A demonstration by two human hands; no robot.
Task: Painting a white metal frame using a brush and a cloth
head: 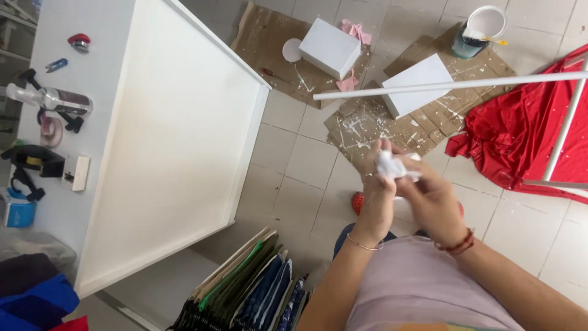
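My left hand (375,197) and my right hand (433,202) meet in front of my chest, both closed around a crumpled white tissue or cloth (392,165) that sticks up between the fingers. A thin bangle circles the left wrist and a red thread bracelet the right one. Below the hands lies a tiled floor (300,165). A large white stretched canvas (177,141) lies flat on the table to my left, apart from both hands.
Splattered cardboard sheets (367,122) on the floor carry two white boxes (329,46), a paint bucket (481,30) and a long white rod (453,86). Red cloth (520,129) lies at right. Tools and tape sit along the table's left edge (49,104). Stacked canvases (251,288) lean below.
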